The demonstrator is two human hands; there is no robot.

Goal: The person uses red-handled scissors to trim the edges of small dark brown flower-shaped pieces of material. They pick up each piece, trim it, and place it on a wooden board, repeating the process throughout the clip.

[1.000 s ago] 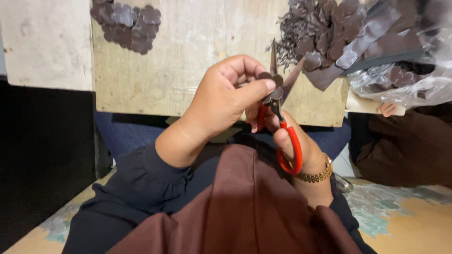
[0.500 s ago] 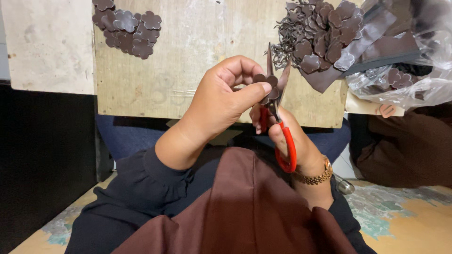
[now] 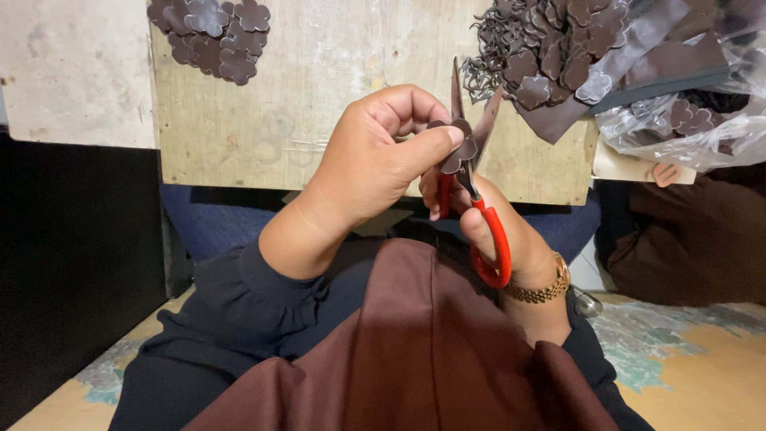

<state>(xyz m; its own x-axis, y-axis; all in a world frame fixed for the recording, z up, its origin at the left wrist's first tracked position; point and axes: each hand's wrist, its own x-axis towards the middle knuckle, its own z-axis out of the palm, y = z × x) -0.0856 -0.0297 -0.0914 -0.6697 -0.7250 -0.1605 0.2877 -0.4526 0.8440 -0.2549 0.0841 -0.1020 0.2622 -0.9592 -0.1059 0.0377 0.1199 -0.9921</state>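
From the head view, the left hand [image 3: 375, 164] pinches a brown flower cutout [image 3: 456, 144] between the open blades of red-handled scissors [image 3: 475, 203], which the right hand [image 3: 499, 231] grips. At 2 o'clock, a clear plastic bag [image 3: 702, 132] holds more cutouts.

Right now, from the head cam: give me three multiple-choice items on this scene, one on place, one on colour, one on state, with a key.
1. Where does the small pile of cut flower shapes lie?
A. on the board's upper left
B. on the floor
C. in the lap

2. What colour are the scissors' handles?
A. blue
B. red
C. black

3. How do the scissors' blades stand?
A. shut
B. hidden
C. open, at a dark flower piece

Key: 1 A, it lies at the wooden board's top left. 2 B, red loops show in the right hand. 3 C, the blades spread in a V while the left hand pinches the piece.
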